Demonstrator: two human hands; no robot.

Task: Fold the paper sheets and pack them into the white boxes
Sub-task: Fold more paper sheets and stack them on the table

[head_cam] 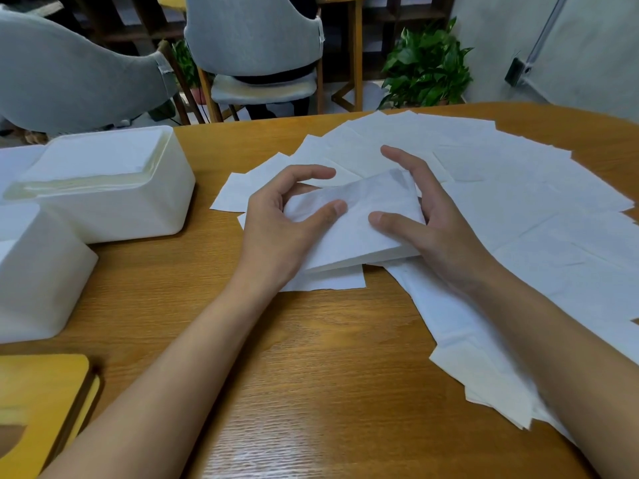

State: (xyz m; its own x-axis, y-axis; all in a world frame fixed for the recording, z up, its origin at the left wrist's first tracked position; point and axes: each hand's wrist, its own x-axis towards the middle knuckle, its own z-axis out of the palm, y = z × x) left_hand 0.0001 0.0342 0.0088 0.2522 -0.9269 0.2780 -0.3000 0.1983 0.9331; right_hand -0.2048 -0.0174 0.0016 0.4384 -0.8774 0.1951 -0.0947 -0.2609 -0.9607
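A folded white paper sheet (352, 223) is held just above the wooden table, between both hands. My left hand (283, 219) grips its left end, thumb on top and fingers curled behind. My right hand (425, 219) holds the right end, thumb pressing on top and fingers behind the far edge. Several unfolded white sheets (501, 202) fan out over the table behind and to the right. A white box (114, 205) stands at the left, filled with stacked folded paper. A second white box (38, 274) stands nearer, at the left edge.
A yellow wooden lid (38, 402) lies at the near left corner. Bare wooden table (294, 357) lies between my forearms. Beyond the table's far edge are grey chairs (256, 46) and a green plant (428, 67).
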